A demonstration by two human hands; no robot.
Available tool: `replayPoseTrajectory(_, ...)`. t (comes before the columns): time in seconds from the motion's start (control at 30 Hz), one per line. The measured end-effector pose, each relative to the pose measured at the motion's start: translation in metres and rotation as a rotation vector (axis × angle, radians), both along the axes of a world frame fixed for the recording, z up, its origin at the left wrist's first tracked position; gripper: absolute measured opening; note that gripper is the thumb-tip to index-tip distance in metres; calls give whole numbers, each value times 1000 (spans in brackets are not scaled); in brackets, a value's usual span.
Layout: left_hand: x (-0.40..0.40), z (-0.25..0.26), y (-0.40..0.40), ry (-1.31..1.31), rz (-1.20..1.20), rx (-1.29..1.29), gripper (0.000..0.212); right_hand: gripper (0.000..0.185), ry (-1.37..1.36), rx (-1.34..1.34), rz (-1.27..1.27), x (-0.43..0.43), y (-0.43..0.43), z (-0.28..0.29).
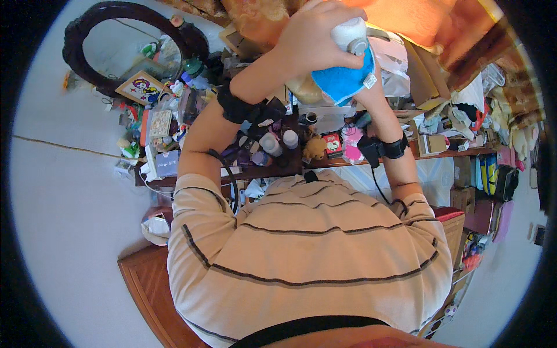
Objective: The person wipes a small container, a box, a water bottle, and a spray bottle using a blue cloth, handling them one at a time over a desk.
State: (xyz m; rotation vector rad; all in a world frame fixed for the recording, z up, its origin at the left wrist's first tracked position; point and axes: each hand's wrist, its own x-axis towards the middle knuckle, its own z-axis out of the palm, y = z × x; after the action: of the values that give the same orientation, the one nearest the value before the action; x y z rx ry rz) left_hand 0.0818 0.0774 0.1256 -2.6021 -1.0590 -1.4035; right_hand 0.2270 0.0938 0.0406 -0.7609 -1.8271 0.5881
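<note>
My left hand (320, 37) grips a white bottle (349, 32) with a grey fitting near its lower end, high in the picture. Just below and right of it, a blue cloth (341, 82) with a small white tag lies over my right hand (367, 87), whose fingers are mostly hidden by the cloth and bottle. Bottle and cloth appear to touch. Both forearms wear black straps with a dark device and cable. Beneath the arms are a white-capped bottle (290, 139), a small brown plush toy (314, 147) and a red box (333, 145) with a cartoon cat.
An oval dark-framed mirror (72, 48) stands at the upper left, by a framed cartoon picture (141, 87). A cardboard box (420, 74) and a pale plastic bag (391, 56) are at the right. Orange fabric (404, 19) hangs behind. A wooden chair or cabinet panel (156, 291) is lower left.
</note>
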Motion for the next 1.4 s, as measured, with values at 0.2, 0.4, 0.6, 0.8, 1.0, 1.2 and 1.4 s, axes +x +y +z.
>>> replayPoseTrajectory(0.2,-6,11,13,-83,-232,-44,61,56,-2,-211,331,14,17,-15)
replayPoseTrajectory(0.4,-21,22,24,-365,-346,-441,54,37,419,-687,604,6,-22,-41)
replayPoseTrajectory(0.6,-39,26,37,-402,-502,-467,52,39,675,-953,633,-7,-58,-50)
replayPoseTrajectory(0.8,-35,18,32,-464,-391,-396,50,46,892,-1094,449,-1,-57,-63)
replayPoseTrajectory(1.0,-15,-6,22,-903,-386,-291,69,44,1074,-452,105,6,-45,-48)
replayPoseTrajectory(1.2,3,-58,46,-1521,-643,-616,33,50,976,-239,-70,17,-26,-61)
replayPoseTrajectory(1.4,10,-75,44,-1420,-758,-604,39,53,725,-113,-219,21,-37,-39)
